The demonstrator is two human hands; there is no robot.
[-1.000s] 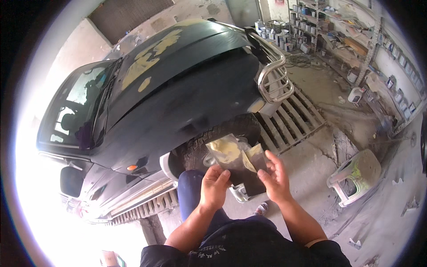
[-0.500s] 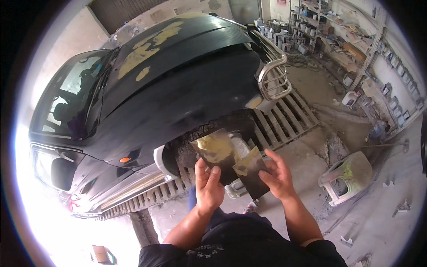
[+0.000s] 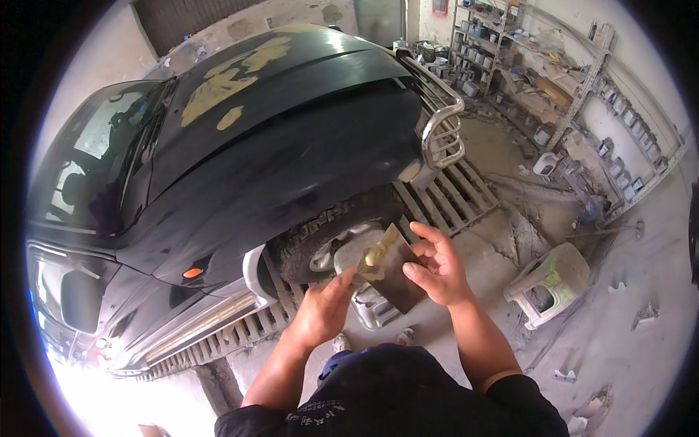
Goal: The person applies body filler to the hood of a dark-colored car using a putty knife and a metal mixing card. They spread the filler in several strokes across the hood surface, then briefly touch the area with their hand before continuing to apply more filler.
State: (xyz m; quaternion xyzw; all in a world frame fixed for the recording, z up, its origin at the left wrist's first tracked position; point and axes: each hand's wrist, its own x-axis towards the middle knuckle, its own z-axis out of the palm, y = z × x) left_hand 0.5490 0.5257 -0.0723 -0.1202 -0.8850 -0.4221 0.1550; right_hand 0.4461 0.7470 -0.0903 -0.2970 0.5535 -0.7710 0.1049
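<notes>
In my right hand (image 3: pixel 440 268) is a dark, flat putty spreader (image 3: pixel 405 282), gripped at its right edge between thumb and fingers. A lump of yellowish putty (image 3: pixel 376 256) sits on its left part. My left hand (image 3: pixel 322 312) is closed on a second spreader, now turned almost edge-on, so little of it shows; its tip meets the putty on the right-hand blade. Both hands are in front of my body, above the floor and near the front wheel (image 3: pixel 313 237) of a dark car (image 3: pixel 291 156). Yellowish putty patches (image 3: pixel 218 93) cover part of its hood.
A chrome bull bar (image 3: pixel 445 135) juts from the car's front, over a slatted floor grate (image 3: pixel 455 193). To the right a worn plastic stool (image 3: pixel 550 284) lies on the floor. Shelves (image 3: pixel 542 76) with cans and clutter line the far right wall.
My left hand has turned its spreader from face-up to nearly edge-on and brought it against the right one. The view has shifted slightly, and the right hand keeps its spreader.
</notes>
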